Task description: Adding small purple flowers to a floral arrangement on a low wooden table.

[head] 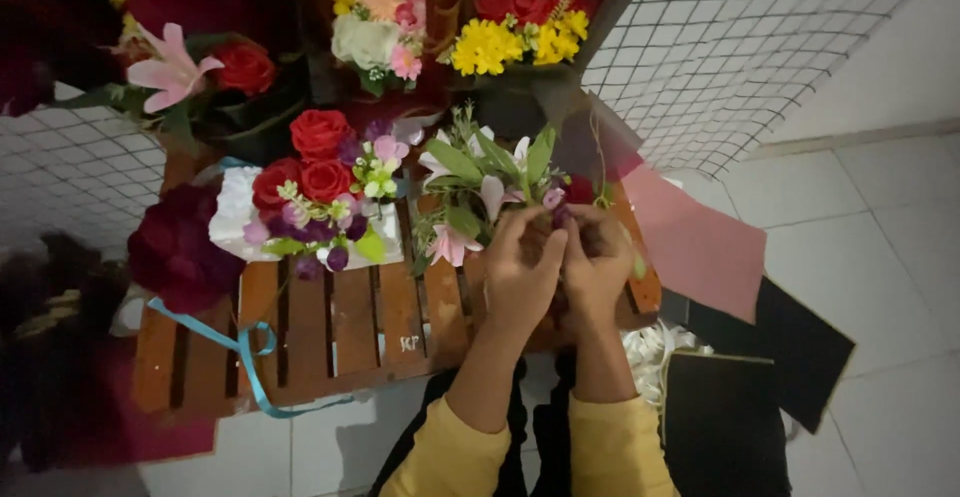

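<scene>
1. Holding the small bunch of pale pink lilies and green leaves (487, 189) over the slatted brown wooden crate top (340, 327), you have both hands curled tight together round its stems; your left hand (520, 277) wraps them with the thumb up against the right hand (597, 267), whose fingers pinch in close at the same spot. The grip sits low, so the heads could splay or droop sideways.
2. Squeezing harder there may, I judge, kink or snap the thin stems, which your fingers hide.
3. The finished posy of red roses and purple blooms in white wrapping (305, 212) lies just beside your left hand; a swing of the leaves could knock it or catch its flowers.
4. The light blue ribbon (240, 352) trails off the crate's near edge, near your yellow sleeves (455, 457); a forearm could drag it down.
5. The pink paper sheet (695, 247) hangs off the crate's right side, close to your right hand, and may slide to the white tiled floor (880, 287).
</scene>
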